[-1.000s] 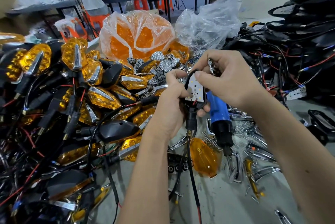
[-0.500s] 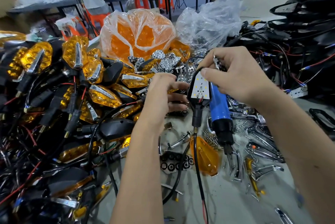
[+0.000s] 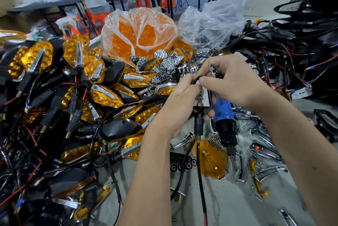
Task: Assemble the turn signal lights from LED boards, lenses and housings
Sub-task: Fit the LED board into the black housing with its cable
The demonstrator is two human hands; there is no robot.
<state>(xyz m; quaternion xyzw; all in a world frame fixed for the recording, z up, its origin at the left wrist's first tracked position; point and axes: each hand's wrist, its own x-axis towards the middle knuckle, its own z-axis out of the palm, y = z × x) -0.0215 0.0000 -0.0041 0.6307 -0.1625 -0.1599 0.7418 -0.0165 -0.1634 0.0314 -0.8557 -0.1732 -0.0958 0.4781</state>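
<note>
My left hand (image 3: 178,106) grips a black housing (image 3: 199,114) from the left; a white LED board (image 3: 202,97) sits in it, and its black lead hangs down to the table. My right hand (image 3: 236,81) holds a blue electric screwdriver (image 3: 224,114) in its palm, tip pointing down. Its thumb and forefinger pinch at the top edge of the board. A chrome reflector (image 3: 214,72) is tucked between the right fingers. An orange lens (image 3: 213,162) lies on the table below the hands.
Finished amber lights (image 3: 102,96) with wires are heaped on the left. A bag of orange lenses (image 3: 139,33) and a clear bag (image 3: 210,22) stand behind loose chrome reflectors (image 3: 168,63). Wired black housings (image 3: 296,46) pile up right. Chrome trims (image 3: 265,152) and black washers (image 3: 181,164) lie nearby.
My left hand, which had let go and reached toward the pile, is back gripping the housing. My right thumb and forefinger have come down onto the board's top edge.
</note>
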